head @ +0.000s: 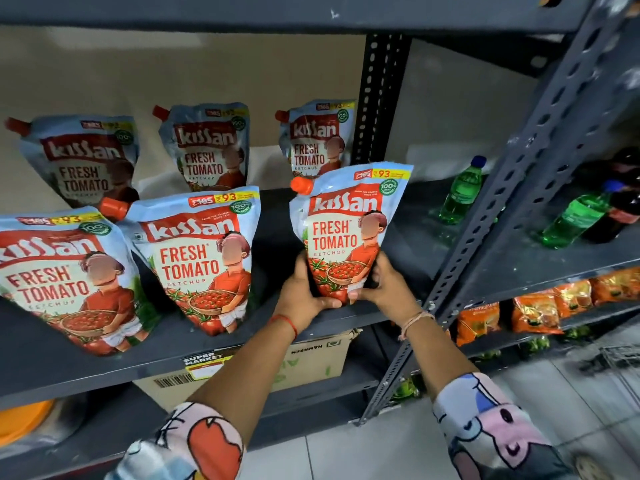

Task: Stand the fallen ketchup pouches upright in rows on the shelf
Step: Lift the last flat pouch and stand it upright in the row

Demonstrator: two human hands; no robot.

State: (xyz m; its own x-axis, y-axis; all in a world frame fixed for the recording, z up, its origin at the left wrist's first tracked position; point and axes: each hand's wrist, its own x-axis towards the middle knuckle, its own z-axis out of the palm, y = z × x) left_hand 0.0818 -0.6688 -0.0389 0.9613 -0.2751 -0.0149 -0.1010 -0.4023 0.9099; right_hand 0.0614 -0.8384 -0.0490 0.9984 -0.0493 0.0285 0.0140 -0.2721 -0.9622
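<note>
Several blue-and-red Kissan ketchup pouches stand on the dark grey shelf. The back row has three: left, middle, right. In the front row stand a left pouch and a middle pouch. A third front pouch stands upright at the right, with an orange cap at its top left. My left hand grips its lower left side and my right hand its lower right side, at the shelf's front edge.
A perforated upright post stands behind the right pouches. Green and dark bottles sit on the neighbouring shelf to the right, with orange snack packs below. A cardboard box sits under the shelf. A price label hangs on the shelf's front lip.
</note>
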